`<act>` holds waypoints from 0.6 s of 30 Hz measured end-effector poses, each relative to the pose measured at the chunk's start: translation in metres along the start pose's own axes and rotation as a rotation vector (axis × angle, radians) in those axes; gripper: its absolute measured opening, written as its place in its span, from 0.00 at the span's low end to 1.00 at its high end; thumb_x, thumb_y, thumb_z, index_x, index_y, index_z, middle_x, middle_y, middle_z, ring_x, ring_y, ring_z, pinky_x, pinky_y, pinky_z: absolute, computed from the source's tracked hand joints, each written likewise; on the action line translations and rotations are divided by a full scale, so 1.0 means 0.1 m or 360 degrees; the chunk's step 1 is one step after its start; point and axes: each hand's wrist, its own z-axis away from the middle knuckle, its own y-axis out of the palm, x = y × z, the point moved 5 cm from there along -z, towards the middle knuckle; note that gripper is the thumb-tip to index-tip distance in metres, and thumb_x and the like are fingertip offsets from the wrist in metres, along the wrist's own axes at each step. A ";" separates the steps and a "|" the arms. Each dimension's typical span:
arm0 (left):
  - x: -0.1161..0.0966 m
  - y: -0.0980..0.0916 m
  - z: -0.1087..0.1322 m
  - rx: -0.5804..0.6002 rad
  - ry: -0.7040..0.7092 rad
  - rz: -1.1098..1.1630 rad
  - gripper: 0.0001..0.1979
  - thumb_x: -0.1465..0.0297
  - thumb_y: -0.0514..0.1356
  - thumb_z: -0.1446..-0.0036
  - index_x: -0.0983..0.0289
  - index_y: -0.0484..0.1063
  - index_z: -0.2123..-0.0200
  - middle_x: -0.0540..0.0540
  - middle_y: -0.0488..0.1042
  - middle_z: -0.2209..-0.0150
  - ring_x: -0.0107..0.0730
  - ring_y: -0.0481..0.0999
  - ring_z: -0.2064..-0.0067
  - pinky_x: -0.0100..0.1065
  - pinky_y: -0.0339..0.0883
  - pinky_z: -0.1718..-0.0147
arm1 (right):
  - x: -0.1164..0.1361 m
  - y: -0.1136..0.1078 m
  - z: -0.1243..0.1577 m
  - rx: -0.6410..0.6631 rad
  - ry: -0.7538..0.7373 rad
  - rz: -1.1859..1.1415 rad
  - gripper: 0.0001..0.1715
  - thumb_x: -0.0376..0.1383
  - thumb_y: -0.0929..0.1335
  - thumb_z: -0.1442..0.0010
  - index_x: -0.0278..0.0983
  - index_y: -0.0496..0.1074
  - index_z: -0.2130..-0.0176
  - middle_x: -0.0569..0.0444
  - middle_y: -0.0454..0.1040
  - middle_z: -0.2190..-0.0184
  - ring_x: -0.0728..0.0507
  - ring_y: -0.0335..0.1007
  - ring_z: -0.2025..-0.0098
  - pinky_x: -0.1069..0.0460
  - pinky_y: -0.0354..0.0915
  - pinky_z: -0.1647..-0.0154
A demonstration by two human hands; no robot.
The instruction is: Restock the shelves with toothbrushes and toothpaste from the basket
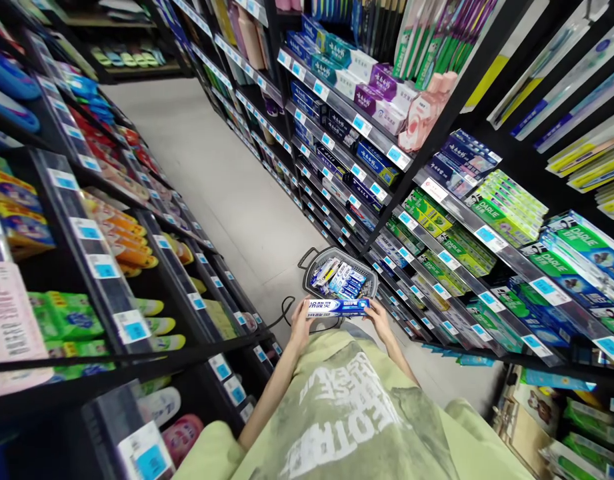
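Observation:
A long white and blue toothpaste box (pixel 337 307) lies level in front of me, held at both ends. My left hand (pixel 301 323) grips its left end with fingers closed round it. My right hand (pixel 378 319) grips its right end the same way. Just beyond the box, a grey shopping basket (pixel 314 265) sits on the floor. It holds several more toothpaste boxes (pixel 343 277) in blue and white.
I stand in a narrow shop aisle with a pale floor (pixel 211 167). Black shelves on the right (pixel 437 200) carry toothpaste boxes and toothbrushes. Shelves on the left (pixel 111 253) hold colourful packets. Cardboard boxes (pixel 537 427) sit at the lower right.

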 end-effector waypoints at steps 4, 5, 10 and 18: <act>-0.01 -0.05 -0.02 -0.0084 0.0071 0.0037 0.24 0.55 0.71 0.49 0.56 0.81 0.50 0.58 0.76 0.43 0.41 0.74 0.43 0.33 0.71 0.54 | -0.02 0.01 -0.01 0.0068 -0.0047 0.0008 0.32 0.44 0.79 0.50 0.43 0.80 0.46 0.49 0.77 0.44 0.41 0.76 0.59 0.44 0.76 0.55; -0.01 -0.06 -0.03 -0.0107 0.0087 0.0050 0.23 0.55 0.71 0.48 0.56 0.81 0.50 0.58 0.76 0.42 0.41 0.74 0.43 0.34 0.70 0.54 | -0.04 0.01 -0.01 0.0076 -0.0047 -0.0003 0.32 0.43 0.79 0.51 0.43 0.80 0.46 0.49 0.77 0.44 0.40 0.77 0.58 0.44 0.76 0.54; 0.01 -0.08 -0.07 -0.0160 0.0126 0.0096 0.21 0.54 0.72 0.51 0.56 0.82 0.55 0.58 0.78 0.46 0.41 0.75 0.46 0.35 0.70 0.55 | -0.07 0.02 -0.05 0.0100 -0.0064 -0.0038 0.30 0.42 0.80 0.53 0.42 0.81 0.49 0.48 0.77 0.44 0.37 0.77 0.53 0.43 0.76 0.54; 0.01 -0.09 -0.07 -0.0131 0.0114 0.0109 0.20 0.56 0.73 0.51 0.58 0.82 0.57 0.56 0.79 0.48 0.37 0.76 0.49 0.32 0.70 0.57 | -0.12 -0.01 -0.09 0.0085 -0.0071 -0.0041 0.33 0.43 0.81 0.53 0.41 0.78 0.48 0.45 0.76 0.42 0.36 0.78 0.52 0.44 0.77 0.55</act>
